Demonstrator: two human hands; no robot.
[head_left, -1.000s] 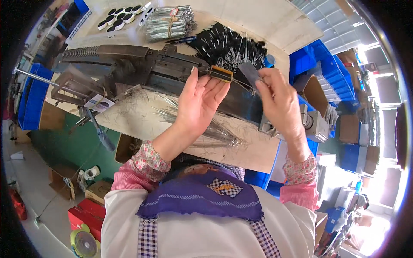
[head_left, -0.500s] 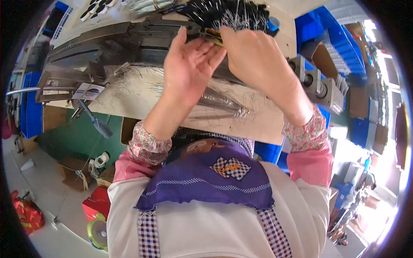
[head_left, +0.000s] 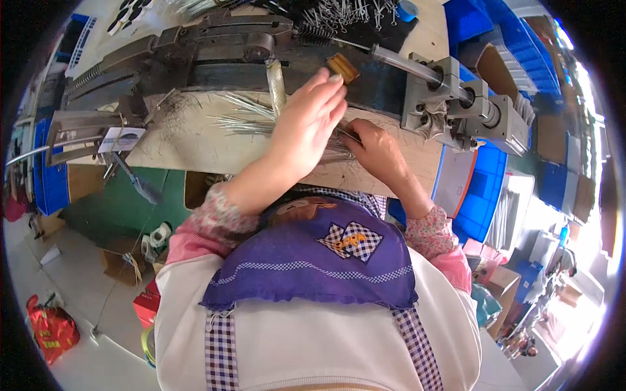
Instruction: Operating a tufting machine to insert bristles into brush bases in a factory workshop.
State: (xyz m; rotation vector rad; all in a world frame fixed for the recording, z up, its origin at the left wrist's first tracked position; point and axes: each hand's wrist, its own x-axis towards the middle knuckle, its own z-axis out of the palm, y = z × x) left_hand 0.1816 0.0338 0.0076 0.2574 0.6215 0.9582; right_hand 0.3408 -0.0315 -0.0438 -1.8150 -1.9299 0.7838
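Observation:
My left hand (head_left: 306, 124) is held out flat over the bench machine (head_left: 215, 68), its fingers stretched and close together. Its fingertips are beside a small brass-coloured block (head_left: 343, 68). A wrapped lever (head_left: 275, 85) runs down behind this hand; whether they touch is hidden. Lower on the right, my right hand (head_left: 378, 151) is closed, fingers pinched on thin metal wires at the bench edge. A dark-bristled wire brush (head_left: 314, 35) lies along the machine's far side, its bare stem reaching toward a metal rod (head_left: 407, 65) on the right.
Loose wires (head_left: 244, 114) lie left of my left hand. Looped wire stems (head_left: 352, 14) sit on dark cloth at the back, beside a blue cap (head_left: 407, 10). A metal spindle unit (head_left: 466, 101) stands at the right. Blue bins (head_left: 484, 189) hang below it.
My hands have parted from the machine's middle. The right has come down to the wires; the left has turned and moved slightly right and lower. The lever, block and rod now show.

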